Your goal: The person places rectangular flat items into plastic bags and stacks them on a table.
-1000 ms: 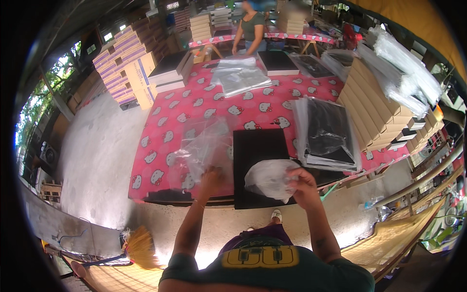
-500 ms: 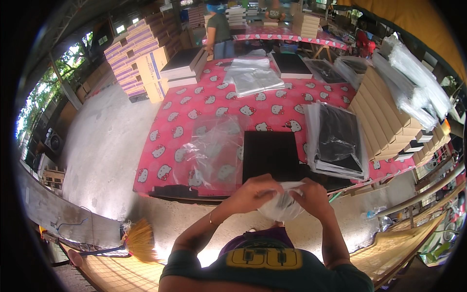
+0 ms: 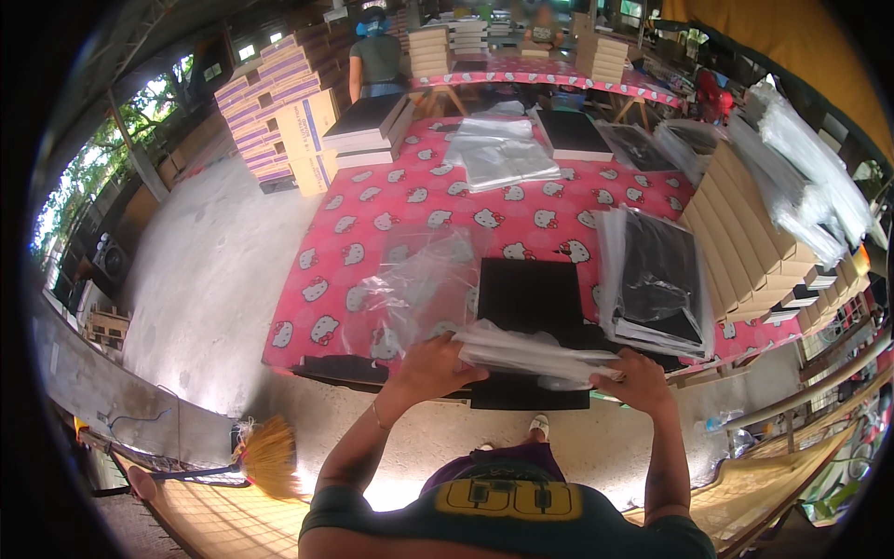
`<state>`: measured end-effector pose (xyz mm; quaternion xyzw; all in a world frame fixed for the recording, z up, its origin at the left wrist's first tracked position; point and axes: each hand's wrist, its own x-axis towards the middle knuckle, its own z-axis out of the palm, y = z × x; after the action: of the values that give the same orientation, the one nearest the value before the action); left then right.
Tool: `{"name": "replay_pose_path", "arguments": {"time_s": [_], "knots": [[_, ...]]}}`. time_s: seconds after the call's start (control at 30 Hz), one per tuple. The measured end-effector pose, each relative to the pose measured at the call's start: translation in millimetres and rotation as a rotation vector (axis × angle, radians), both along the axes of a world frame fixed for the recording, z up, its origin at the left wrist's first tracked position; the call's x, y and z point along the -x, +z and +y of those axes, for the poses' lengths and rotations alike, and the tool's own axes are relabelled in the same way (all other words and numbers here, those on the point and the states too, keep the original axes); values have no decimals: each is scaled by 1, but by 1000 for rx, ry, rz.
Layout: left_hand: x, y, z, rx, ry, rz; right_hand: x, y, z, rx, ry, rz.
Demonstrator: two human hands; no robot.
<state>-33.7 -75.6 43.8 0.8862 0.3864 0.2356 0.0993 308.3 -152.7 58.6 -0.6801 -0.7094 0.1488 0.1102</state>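
A clear plastic bag (image 3: pixel 535 352) is stretched sideways between my two hands, low over a flat black board (image 3: pixel 529 291) at the table's near edge. My left hand (image 3: pixel 434 371) has its fingers closed on the bag's left end. On the other end, my right hand (image 3: pixel 641 380) pinches the plastic. The board's near part shows below the bag and reaches past the table edge; the bag hides its middle. Left of the board lies a loose, crumpled clear bag (image 3: pixel 419 291). To its right is a pile of black boards in clear plastic (image 3: pixel 656 275).
The table has a pink patterned cover (image 3: pixel 372 224). Brown cartons (image 3: pixel 745 242) with plastic bundles (image 3: pixel 805 163) stand at the right. Farther back are a stack of clear bags (image 3: pixel 503 154) and black-topped stacks (image 3: pixel 368 126). A broom (image 3: pixel 268 458) lies lower left. A person (image 3: pixel 377 61) stands beyond.
My hands have moved apart, pulling the gathered bag out into a wide strip. The bag now crosses the black board. My view has shifted slightly, and the person beyond has turned away.
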Motion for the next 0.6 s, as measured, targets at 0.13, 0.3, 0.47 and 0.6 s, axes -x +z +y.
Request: {"name": "replay_pose_path", "arguments": {"time_s": [0.13, 0.3, 0.47, 0.6], "knots": [[5, 14, 6, 147, -363, -442, -18, -37, 8, -34, 15, 72], [-14, 19, -16, 735, -396, -633, -10, -67, 19, 114, 38, 1035], [3, 15, -11, 919, -389, -539, -16, -78, 17, -18, 108, 2334], [-2, 28, -23, 869, -362, -842, 5, -60, 13, 221, 536, 1342]]}}
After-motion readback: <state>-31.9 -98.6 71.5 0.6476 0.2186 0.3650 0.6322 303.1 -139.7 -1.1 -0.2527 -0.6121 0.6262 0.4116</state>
